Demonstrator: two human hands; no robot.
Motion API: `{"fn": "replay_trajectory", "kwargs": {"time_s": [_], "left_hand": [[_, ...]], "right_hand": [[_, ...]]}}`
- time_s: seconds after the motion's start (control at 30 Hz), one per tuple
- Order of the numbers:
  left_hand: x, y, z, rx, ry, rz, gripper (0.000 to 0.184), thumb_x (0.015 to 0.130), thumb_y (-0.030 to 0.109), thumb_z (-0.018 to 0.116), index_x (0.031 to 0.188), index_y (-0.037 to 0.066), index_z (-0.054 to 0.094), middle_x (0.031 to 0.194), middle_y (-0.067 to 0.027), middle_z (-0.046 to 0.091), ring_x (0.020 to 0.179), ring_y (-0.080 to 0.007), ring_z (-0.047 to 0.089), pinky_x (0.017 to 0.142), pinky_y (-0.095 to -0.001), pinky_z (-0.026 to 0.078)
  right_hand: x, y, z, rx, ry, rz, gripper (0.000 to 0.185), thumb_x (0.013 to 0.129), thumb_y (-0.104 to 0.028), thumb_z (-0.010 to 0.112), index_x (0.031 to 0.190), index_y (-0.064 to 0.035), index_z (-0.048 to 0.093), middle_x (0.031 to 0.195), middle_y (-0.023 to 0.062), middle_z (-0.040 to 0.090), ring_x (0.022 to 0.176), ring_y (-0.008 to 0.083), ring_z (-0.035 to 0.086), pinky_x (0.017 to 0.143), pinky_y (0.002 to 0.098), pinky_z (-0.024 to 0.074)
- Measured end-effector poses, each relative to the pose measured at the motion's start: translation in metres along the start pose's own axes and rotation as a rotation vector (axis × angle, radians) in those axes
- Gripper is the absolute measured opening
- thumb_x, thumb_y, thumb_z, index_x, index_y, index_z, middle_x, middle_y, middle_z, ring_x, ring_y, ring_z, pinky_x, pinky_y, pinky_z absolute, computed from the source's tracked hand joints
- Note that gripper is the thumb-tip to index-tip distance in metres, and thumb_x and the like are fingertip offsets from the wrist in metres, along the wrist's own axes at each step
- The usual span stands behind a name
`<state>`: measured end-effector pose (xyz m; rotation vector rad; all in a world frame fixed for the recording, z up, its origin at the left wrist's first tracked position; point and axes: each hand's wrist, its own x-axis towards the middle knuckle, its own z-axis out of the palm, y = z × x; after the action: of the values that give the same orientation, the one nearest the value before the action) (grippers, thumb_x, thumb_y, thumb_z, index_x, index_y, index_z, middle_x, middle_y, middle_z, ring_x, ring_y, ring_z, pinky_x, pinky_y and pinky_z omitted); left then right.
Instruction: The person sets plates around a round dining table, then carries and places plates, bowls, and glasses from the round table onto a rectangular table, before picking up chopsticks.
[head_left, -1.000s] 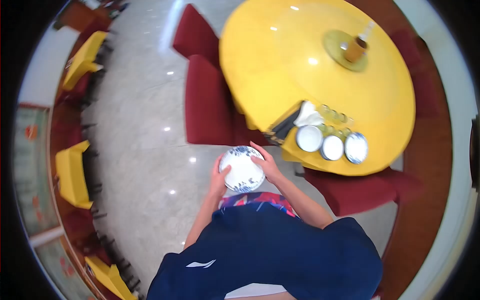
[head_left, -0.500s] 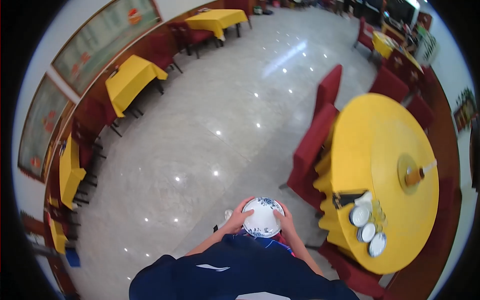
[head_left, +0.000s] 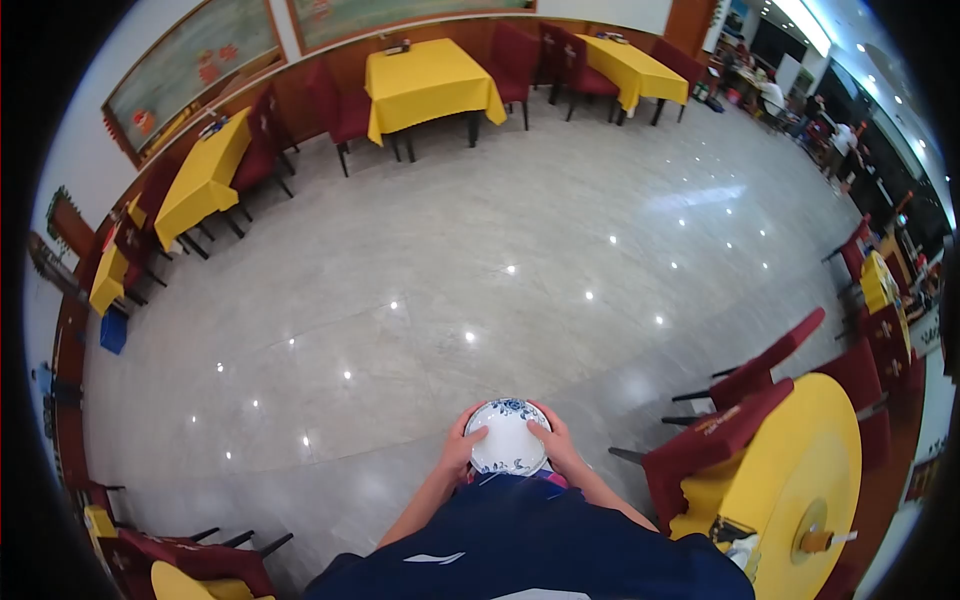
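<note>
A white plate (head_left: 508, 445) with blue flower patterns along its rim is held in front of my body at the bottom centre. It may be a stack, but the lower part is hidden. My left hand (head_left: 464, 443) grips its left edge, thumb on top. On the opposite edge my right hand (head_left: 553, 440) grips it the same way, its thumb also over the rim. The fingers of both hands are tucked underneath, out of sight.
At right stands a round table (head_left: 790, 450) with a yellow cloth and a turntable, flanked by dark red chairs (head_left: 715, 440). Yellow-clothed tables (head_left: 430, 90) line the far wall. Grey tiled floor (head_left: 400, 350) stretches between. Several people are at the far right.
My view has turned left, so the round table has shifted right and downward and its stacked dishes have left sight. The plate stays in both hands.
</note>
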<state>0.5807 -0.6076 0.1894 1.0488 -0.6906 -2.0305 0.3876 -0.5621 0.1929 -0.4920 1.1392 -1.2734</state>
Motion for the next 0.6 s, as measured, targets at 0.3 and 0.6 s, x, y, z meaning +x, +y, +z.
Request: {"fn": "replay_trajectory", "kwargs": {"time_s": [0.3,0.6], "left_hand": [[0.066,0.047,-0.042,-0.01,0.241,0.06,0.05,0.086,0.0,0.056,0.133,0.009,0.045,0.121,-0.0132,0.056,0.104,-0.0214,0.057,0.085,-0.0334,0.051],[0.221,0.203,-0.079,0.071,0.294,0.155,0.061,0.088,-0.003,0.053,0.143,0.009,0.032,0.126,-0.0149,0.052,0.109,-0.0207,0.054,0.092,-0.0298,0.045]], "right_hand": [[0.137,0.002,0.041,-0.046,-0.19,0.2,0.04,0.087,-0.003,0.057,0.127,-0.0033,0.051,0.114,0.0105,0.061,0.099,0.018,0.059,0.085,0.0292,0.0482],[0.345,-0.045,0.128,0.012,-0.311,0.216,0.04,0.087,-0.005,0.057,0.126,-0.0026,0.052,0.113,0.0095,0.061,0.099,0.0169,0.059,0.085,0.0296,0.0482]]}}
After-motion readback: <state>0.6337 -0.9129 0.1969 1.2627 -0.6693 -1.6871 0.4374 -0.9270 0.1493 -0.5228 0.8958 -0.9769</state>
